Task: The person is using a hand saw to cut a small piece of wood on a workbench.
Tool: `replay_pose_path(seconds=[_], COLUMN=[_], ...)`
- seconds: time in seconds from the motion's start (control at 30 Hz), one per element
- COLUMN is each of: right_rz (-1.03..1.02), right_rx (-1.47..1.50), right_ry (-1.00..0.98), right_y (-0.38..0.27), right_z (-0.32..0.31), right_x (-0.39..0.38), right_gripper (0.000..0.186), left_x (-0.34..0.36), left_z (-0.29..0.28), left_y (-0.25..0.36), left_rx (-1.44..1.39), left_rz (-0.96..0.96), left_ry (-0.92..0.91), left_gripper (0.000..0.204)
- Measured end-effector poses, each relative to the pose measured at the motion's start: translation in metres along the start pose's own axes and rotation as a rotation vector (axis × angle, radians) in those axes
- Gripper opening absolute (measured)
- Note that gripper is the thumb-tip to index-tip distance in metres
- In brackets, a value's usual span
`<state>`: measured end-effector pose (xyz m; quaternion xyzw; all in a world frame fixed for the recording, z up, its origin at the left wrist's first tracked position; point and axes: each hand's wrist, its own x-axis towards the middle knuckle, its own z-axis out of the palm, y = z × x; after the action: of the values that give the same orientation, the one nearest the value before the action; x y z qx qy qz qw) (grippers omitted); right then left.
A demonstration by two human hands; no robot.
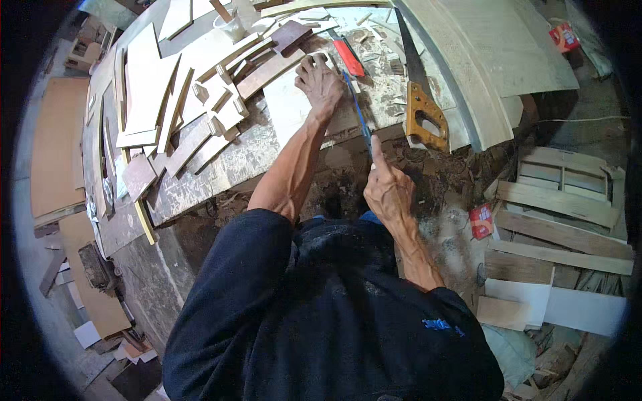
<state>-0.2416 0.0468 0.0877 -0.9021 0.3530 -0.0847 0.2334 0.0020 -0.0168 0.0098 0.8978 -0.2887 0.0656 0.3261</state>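
My left hand (pixel 319 85) rests on a pale board (pixel 284 107) on the workbench, its bent fingers pressing down around a small piece of wood that they mostly hide. In my right hand (pixel 389 190) is a slim blue hacksaw (pixel 359 110), seen nearly edge-on, with the index finger stretched along it. Its handle is hidden in the grip. The far part of the saw lies just right of my left hand, beside the board; whether it touches the wood I cannot tell. A red-handled tool (pixel 349 57) lies beyond it.
A handsaw (pixel 424 110) with a wooden handle lies on the workbench (pixel 200 200), to the right. Wood strips and offcuts (pixel 227 100) crowd the left, near a white cup (pixel 229 27). Curved pale sheets (pixel 495 53) stand at the far right; wooden panels (pixel 562 207) are stacked below.
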Motion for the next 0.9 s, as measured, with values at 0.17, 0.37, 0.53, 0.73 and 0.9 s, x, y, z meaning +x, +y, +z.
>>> replay_pose_path(seconds=[0.17, 0.37, 0.53, 0.73, 0.9], right_rz=[0.085, 0.096, 0.093, 0.048, -0.017], right_rx=[0.015, 0.076, 0.055, 0.015, 0.132], right_ry=[-0.018, 0.009, -0.008, 0.050, 0.165], right_y=[-0.011, -0.007, -0.010, -0.011, -0.007], right_z=[-0.002, -0.003, -0.002, -0.002, 0.001], right_x=[0.000, 0.002, 0.000, 0.001, 0.007], right_gripper=[0.058, 0.059, 0.060, 0.062, 0.060], left_x=[0.001, -0.041, -0.045, -0.024, -0.019], left_z=[-0.005, -0.038, -0.036, -0.036, -0.044], left_y=[-0.008, -0.019, -0.027, -0.043, -0.038], left_rx=[-0.031, -0.086, -0.062, -0.260, -0.232], left_rz=[0.069, 0.464, 0.543, 0.621, 0.543], left_ry=[0.007, -0.088, -0.099, -0.209, -0.273], left_gripper=[0.048, 0.039, 0.047, 0.034, 0.031])
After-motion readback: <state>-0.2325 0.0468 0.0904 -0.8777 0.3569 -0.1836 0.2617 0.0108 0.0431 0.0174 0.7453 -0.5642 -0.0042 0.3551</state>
